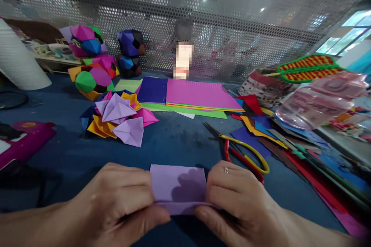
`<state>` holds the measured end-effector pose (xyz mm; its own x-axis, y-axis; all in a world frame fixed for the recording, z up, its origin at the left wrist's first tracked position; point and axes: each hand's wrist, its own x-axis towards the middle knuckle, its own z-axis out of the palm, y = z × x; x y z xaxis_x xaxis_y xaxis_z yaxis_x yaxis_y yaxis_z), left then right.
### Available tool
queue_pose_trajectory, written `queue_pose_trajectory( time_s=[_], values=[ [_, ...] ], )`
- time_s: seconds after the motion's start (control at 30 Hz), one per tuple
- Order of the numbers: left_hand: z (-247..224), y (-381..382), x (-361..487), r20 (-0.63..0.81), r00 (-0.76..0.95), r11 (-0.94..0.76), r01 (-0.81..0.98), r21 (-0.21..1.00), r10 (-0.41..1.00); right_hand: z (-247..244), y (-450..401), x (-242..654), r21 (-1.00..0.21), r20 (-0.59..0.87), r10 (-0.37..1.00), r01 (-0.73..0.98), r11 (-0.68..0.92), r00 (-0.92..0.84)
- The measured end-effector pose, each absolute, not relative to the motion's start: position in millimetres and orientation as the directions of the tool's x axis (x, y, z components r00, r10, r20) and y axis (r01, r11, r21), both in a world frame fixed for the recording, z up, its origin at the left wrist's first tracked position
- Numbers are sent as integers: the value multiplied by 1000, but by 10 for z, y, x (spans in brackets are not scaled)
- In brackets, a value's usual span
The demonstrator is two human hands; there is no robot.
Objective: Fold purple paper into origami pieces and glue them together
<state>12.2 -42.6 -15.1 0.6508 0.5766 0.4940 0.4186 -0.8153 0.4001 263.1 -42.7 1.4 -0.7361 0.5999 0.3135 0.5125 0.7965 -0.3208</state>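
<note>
A sheet of lilac paper lies between my two hands, its near edge folded up into a narrow strip. My left hand grips its left side, the thumb along the folded edge and the fingers curled behind. On the right side my right hand, with a ring on one finger, pinches the same paper in a matching way. Just beyond the right hand lie scissors with red and yellow handles, blades pointing away to the left. A pile of folded paper pieces in lilac, pink, orange and blue sits past the left hand.
Behind stand a stack of coloured paper, multicoloured paper balls and a perforated metal panel. Paper scraps and a pink clear bottle are at the right. A magenta tool and a white cone stand left.
</note>
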Motion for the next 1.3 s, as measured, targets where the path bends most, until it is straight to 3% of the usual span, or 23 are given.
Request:
queue_pose_trajectory(
  time_s=[0.1,0.2,0.33,0.5,0.87,1.3],
  values=[
    [-163,-409,125,375,661,-732,411,544,650,9,-434,2622,-394,295,712,598,698,-636],
    [-177,-390,129,300,609,-643,485,592,735,7,-406,2620,-411,281,788,673,615,-548],
    [-198,-354,99,317,559,-632,569,526,766,20,-345,2610,-430,212,814,697,575,-541],
    [-200,-319,41,338,590,-678,597,428,733,47,-350,2578,-588,139,865,663,464,-482],
    [-156,-348,159,207,525,-476,450,756,826,-45,-401,2563,-712,204,810,484,508,-550],
    [-160,-381,196,209,484,-448,455,770,850,-44,-411,2537,-746,138,806,475,468,-576]
  ],
)
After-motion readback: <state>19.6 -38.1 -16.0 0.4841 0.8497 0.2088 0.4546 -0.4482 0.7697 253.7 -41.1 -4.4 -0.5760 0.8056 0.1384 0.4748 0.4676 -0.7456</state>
